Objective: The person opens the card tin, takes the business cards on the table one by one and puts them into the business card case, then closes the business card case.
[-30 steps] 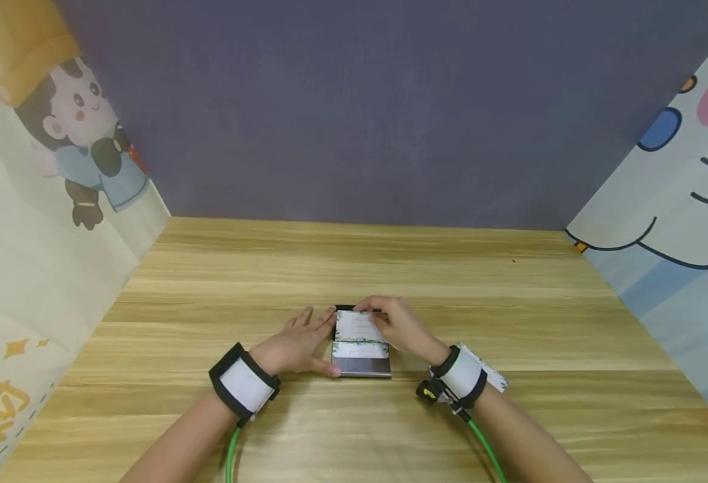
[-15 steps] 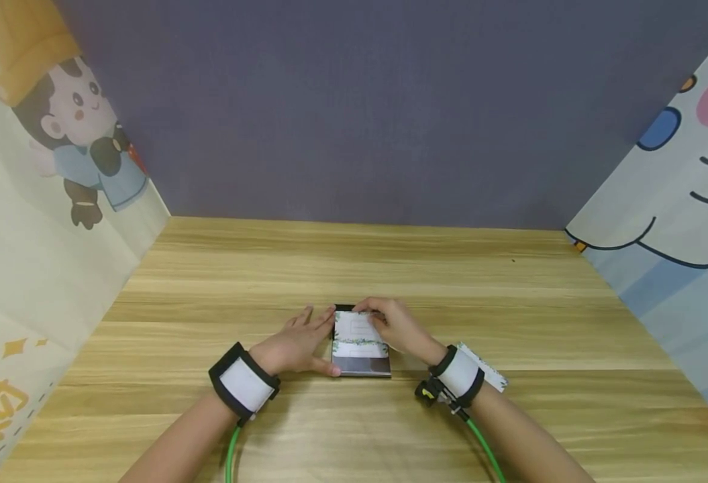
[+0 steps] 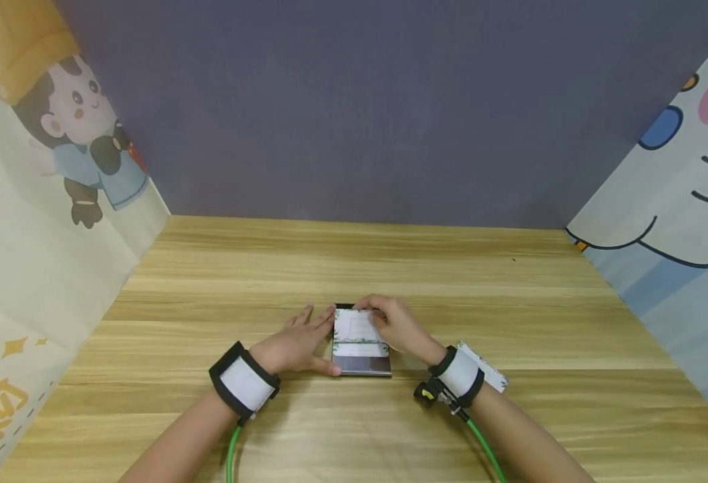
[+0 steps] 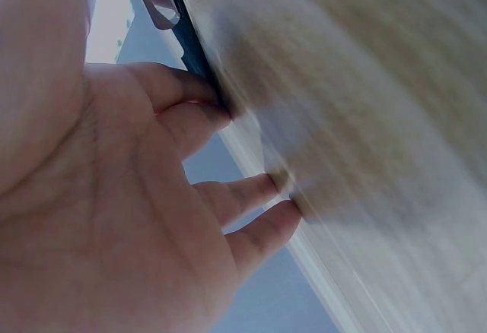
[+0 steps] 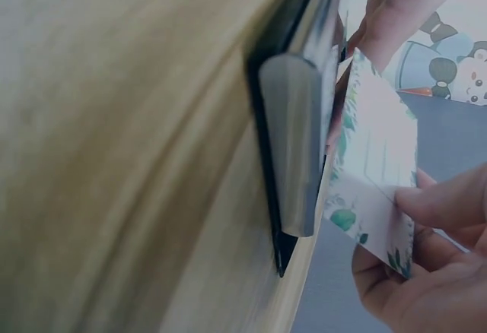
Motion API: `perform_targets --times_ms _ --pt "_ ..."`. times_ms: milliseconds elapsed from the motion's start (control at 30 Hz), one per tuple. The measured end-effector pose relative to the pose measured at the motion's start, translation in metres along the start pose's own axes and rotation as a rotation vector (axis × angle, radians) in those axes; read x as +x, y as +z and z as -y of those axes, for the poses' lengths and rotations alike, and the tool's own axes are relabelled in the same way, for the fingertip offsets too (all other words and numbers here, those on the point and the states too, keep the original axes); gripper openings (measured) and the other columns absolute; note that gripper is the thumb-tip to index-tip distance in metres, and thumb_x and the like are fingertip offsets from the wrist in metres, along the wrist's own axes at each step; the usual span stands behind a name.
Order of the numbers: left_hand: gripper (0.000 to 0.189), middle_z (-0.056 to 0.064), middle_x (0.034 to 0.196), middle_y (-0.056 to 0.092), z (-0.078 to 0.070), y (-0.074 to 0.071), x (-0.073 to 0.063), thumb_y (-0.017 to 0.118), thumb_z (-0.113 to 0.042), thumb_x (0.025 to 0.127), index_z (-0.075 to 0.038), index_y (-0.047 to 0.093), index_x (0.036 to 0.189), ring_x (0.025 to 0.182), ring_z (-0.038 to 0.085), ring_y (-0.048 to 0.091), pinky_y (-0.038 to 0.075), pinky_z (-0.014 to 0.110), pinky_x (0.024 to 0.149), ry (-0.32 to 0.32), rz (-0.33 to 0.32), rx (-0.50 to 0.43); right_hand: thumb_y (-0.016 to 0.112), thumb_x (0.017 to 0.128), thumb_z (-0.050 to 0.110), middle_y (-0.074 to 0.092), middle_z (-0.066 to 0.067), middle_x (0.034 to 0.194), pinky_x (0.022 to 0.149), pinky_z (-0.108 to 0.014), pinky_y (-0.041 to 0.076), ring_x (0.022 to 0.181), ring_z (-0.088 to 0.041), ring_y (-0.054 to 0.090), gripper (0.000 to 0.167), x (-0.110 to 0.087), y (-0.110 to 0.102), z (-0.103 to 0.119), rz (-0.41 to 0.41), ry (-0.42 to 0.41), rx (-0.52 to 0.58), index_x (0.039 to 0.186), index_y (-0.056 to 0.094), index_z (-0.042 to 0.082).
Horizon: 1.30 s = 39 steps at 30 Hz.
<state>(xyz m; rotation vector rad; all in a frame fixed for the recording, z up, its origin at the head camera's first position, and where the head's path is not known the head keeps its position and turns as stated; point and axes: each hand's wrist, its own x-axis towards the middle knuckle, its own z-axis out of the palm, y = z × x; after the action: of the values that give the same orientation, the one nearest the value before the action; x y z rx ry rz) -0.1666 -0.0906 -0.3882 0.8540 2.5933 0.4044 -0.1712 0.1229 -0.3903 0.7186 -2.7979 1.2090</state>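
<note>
My right hand [image 3: 405, 330] pinches a white card [image 3: 354, 325] with a green leaf border between thumb and fingers. The card [image 5: 377, 139] is tilted above a slim card case [image 3: 362, 366], dark with a shiny metallic front. In the right wrist view the case [image 5: 293, 139] lies on the table with its flat side showing. Another leaf-bordered card [image 3: 360, 349] shows in the case, just below the pinched one. My left hand [image 3: 296, 345] lies spread at the case's left side, thumb at its near corner, index fingertip at its far one. In the left wrist view its fingertips touch the dark edge [image 4: 199, 67] and the table.
A further leaf-bordered card [image 3: 494, 377] lies on the wooden table [image 3: 257, 268], partly hidden under my right wrist. A dark panel [image 3: 354, 114] stands behind the table, and cartoon-printed walls [image 3: 27, 268] flank it. Green cables [image 3: 231, 449] run from both wristbands.
The pinched card shifts very slightly over the case, and its tilt changes a little. Both hands stay almost in place.
</note>
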Motion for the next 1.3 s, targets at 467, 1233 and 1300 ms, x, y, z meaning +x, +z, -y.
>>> perform_targets --times_ms 467,1233,1300 --pt "0.099 0.004 0.155 0.008 0.001 0.0 0.0 0.063 -0.057 0.074 -0.008 0.018 0.146 0.138 0.043 0.003 0.011 0.056 0.111 0.012 0.008 0.006 0.05 0.084 -0.008 0.066 -0.011 0.099 0.066 -0.019 0.044 0.076 -0.013 0.052 0.026 -0.007 0.001 0.0 0.149 0.007 -0.081 0.103 0.064 0.0" --pt "0.098 0.004 0.155 0.008 0.003 0.001 0.001 0.062 -0.058 0.074 -0.009 0.018 0.146 0.138 0.043 0.004 0.012 0.057 0.111 0.011 0.005 0.019 0.06 0.081 -0.003 0.059 -0.005 0.092 0.067 -0.02 0.043 0.081 -0.013 0.052 0.021 -0.018 -0.001 0.003 0.269 -0.042 -0.158 0.1 0.065 0.005" --pt "0.098 0.004 0.155 0.008 0.003 0.002 0.001 0.062 -0.058 0.074 -0.009 0.018 0.146 0.138 0.043 0.004 0.012 0.057 0.111 0.012 0.005 0.022 0.06 0.082 -0.003 0.06 -0.005 0.091 0.066 -0.019 0.042 0.08 -0.012 0.051 0.022 -0.018 -0.002 0.003 0.273 -0.051 -0.164 0.101 0.066 0.004"
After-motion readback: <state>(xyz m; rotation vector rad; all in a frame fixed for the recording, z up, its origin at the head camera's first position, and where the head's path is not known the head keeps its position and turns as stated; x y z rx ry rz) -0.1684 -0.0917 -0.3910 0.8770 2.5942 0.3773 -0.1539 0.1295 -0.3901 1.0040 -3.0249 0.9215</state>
